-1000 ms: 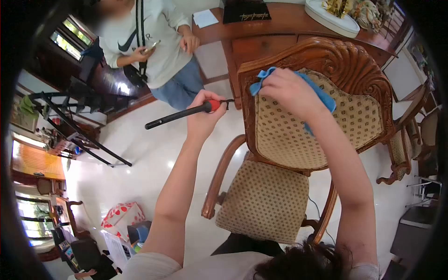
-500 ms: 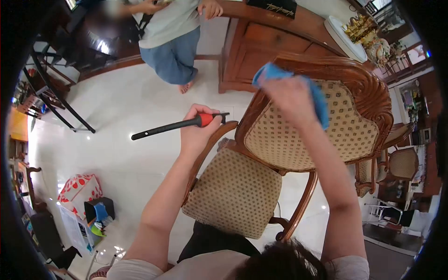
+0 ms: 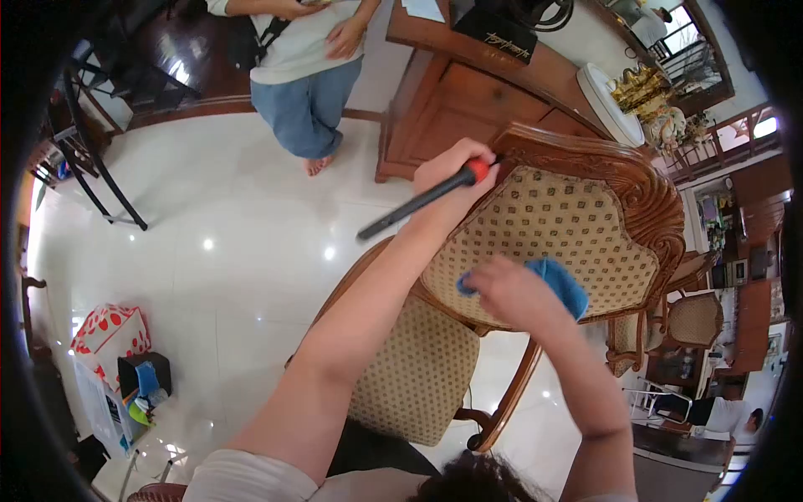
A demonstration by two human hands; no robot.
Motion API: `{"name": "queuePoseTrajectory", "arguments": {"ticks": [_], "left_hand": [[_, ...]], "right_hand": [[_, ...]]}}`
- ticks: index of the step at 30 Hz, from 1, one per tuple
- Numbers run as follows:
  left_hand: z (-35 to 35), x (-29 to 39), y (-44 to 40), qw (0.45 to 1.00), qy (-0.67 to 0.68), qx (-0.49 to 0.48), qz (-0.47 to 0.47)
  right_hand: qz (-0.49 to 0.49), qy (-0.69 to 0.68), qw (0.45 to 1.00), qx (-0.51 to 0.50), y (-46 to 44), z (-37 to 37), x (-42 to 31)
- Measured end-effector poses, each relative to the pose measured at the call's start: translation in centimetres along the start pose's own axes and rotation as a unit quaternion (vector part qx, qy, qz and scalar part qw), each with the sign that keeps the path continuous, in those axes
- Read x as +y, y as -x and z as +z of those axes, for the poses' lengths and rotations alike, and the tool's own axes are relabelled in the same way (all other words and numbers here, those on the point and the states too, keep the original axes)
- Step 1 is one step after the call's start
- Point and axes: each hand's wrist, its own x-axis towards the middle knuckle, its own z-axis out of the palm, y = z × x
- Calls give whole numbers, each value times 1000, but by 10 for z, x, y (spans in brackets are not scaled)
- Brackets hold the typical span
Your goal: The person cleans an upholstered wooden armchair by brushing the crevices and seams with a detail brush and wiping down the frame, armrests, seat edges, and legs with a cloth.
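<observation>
Your work looks partway through: both hands are occupied at the armchair (image 3: 552,209), which stands in the centre of the frame, right of middle. Your hands are apart. Your left hand (image 3: 452,166) grips a black tool with a red collar (image 3: 410,211), its far end at the upper left corner of the carved chair frame (image 3: 652,201); whether it touches the wood, you cannot tell from here. Your right hand (image 3: 514,293) clutches a blue cloth (image 3: 559,286) in front of the lower part of the patterned backrest; firm contact is hard to judge.

Nothing marks which parts of the backrest or carving are finished, so how much is left cannot be told. Neither hand is at the seat (image 3: 418,368), below the backrest.

For writing, you have pale script on a black box (image 3: 495,35) at the top of the frame, tilted and not legible enough to read. A clear bin (image 3: 92,389) at lower left seems to bear a label, too small to make out.
</observation>
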Motion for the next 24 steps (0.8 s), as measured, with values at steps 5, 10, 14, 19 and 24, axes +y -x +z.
{"name": "queuePoseTrajectory", "arguments": {"ticks": [5, 10, 14, 19, 24], "left_hand": [[3, -20, 9, 999, -35, 11, 3], [1, -19, 13, 995, -86, 10, 46], [1, -16, 14, 991, -107, 31, 78], [13, -46, 39, 978, -136, 12, 156], [33, -27, 24, 966, -100, 48, 235]], "right_hand": [[59, -131, 988, 49, 54, 32, 4], [128, -187, 967, 120, 70, 50, 6], [148, -202, 949, 193, 73, 63, 10], [166, -225, 933, 225, 78, 65, 12], [198, -268, 916, 223, 90, 85, 13]]}}
